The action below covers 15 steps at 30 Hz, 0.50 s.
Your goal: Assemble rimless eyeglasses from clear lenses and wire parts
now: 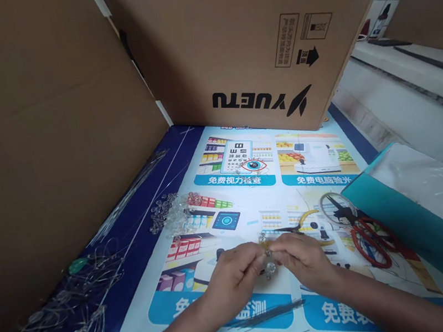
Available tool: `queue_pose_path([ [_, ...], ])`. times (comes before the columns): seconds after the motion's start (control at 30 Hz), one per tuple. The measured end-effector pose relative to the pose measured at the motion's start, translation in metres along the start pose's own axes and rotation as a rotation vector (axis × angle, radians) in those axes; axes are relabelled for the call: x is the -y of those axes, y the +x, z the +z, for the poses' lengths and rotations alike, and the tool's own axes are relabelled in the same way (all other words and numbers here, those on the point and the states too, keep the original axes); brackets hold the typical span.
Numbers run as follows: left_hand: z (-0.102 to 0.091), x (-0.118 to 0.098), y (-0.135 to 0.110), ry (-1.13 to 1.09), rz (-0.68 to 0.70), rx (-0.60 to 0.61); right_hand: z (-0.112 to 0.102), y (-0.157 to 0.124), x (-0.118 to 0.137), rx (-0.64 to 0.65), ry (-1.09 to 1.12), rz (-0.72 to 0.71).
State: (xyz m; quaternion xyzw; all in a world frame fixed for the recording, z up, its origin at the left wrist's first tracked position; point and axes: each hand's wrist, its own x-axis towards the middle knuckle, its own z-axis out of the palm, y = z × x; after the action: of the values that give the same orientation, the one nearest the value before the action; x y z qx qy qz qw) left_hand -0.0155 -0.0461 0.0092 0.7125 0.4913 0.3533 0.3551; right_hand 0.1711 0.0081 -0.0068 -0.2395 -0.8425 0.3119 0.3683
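Both hands meet over the printed sheet, at a small cluster of clear beads. My left hand pinches it from the left, thumb and forefinger closed. From the right, my right hand also pinches the bead cluster. The fingertips nearly touch and hide part of it, so any wire between them cannot be made out. Just beyond the right hand lie pliers with yellow handles. Thin dark wires lie in a bundle nearer me, below the hands.
Loose clear beads are heaped at left, near a bundle of thin wires and tangled beaded wire pieces. Red-handled scissors lie at right beside a teal box. Cardboard panels stand behind and at left.
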Motion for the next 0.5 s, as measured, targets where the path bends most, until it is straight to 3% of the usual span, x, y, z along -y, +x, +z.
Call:
queue_pose_path([
  [0.2,0.0026,-0.0027,0.0012,-0.127,-0.107,-0.024,-0.0012,0.0047,0.0084,0.01,0.115,0.271],
  [0.37,0.0017,0.0018,0.0019,-0.501,-0.282,0.049,-0.0023,0.0055,0.0068,0.003,0.133,0.339],
  [0.5,0.0011,0.0037,0.0033,-0.719,-0.339,0.049,-0.0015,0.0036,0.0054,-0.031,0.139,0.344],
])
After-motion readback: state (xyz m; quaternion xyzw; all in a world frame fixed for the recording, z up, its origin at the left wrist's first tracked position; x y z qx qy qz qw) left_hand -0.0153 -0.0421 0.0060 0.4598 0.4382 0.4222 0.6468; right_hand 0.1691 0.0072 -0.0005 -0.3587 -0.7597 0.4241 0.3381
